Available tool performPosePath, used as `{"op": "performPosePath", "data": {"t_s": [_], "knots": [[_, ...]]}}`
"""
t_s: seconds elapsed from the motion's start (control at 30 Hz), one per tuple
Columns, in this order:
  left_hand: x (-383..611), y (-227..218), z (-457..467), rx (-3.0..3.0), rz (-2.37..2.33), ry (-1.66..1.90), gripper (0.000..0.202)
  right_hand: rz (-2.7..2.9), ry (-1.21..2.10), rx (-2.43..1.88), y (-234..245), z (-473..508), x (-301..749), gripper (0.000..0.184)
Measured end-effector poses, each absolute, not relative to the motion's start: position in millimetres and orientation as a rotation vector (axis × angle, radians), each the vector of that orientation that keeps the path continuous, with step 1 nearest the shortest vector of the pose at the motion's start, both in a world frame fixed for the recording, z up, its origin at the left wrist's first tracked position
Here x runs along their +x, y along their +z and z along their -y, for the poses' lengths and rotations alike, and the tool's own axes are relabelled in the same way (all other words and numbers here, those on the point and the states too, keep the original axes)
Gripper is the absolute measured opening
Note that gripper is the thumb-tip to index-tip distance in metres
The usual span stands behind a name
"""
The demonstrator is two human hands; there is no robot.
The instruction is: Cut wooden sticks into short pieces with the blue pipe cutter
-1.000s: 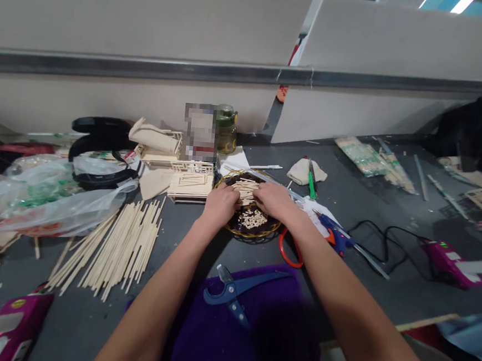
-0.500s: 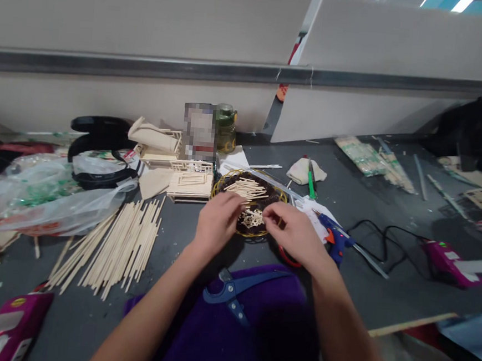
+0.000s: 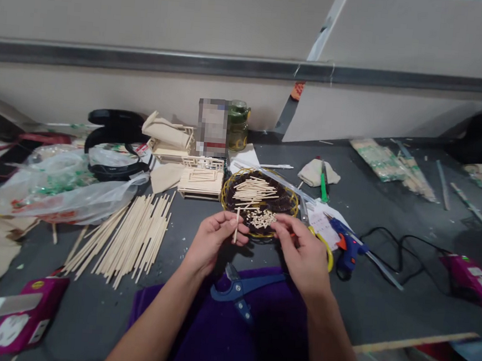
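Note:
Between the thumb and fingers of my left hand (image 3: pixel 215 235) a short wooden stick (image 3: pixel 236 225) stands nearly upright. My right hand (image 3: pixel 305 253) is at the basket's near right side, its fingertips drawn together by the small cut wood pieces (image 3: pixel 262 219); anything pinched there is too small to make out. Those pieces lie in a dark basket with a yellow rim (image 3: pixel 296 199). Behind them in the basket is a pile of short sticks (image 3: pixel 255 189). Below both hands a blue cutter (image 3: pixel 238 287) rests on a purple cloth (image 3: pixel 195 335).
Long wooden sticks (image 3: pixel 132 238) lie fanned out to the left, near a plastic bag (image 3: pixel 68 197). A small stick-built model (image 3: pixel 200 183) stands behind. To the right are a blue glue gun (image 3: pixel 349 247) with a cable, a green-handled knife (image 3: pixel 324 184) and a magenta box (image 3: pixel 473 279).
My left hand has opened out slightly from the basket, and the short stick now shows in it. The view has shifted, so the table things appear farther right. Yellow handles show beside my right hand.

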State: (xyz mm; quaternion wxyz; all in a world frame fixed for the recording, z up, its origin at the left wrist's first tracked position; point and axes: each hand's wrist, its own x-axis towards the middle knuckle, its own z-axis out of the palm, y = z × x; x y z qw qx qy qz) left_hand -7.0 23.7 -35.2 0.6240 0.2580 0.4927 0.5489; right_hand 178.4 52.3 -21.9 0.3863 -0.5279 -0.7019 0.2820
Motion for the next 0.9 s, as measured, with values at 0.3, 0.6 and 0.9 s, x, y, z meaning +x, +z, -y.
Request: {"op": "performPosePath", "data": {"t_s": [0.3, 0.6, 0.9], "knots": [[-23, -39, -28, 0.265, -0.979, 1.304, 0.015, 2.338, 0.318, -1.068, -33, -23, 196, 0.02], [-25, -43, -29, 0.256, -0.912, 1.351, 0.013, 2.91, 0.377, -0.969, -53, 28, 212, 0.116], [-29, -38, -27, 0.44, -0.999, 1.415, 0.03, 2.874, 0.151, -0.978, -43, 34, 199, 0.094]]}}
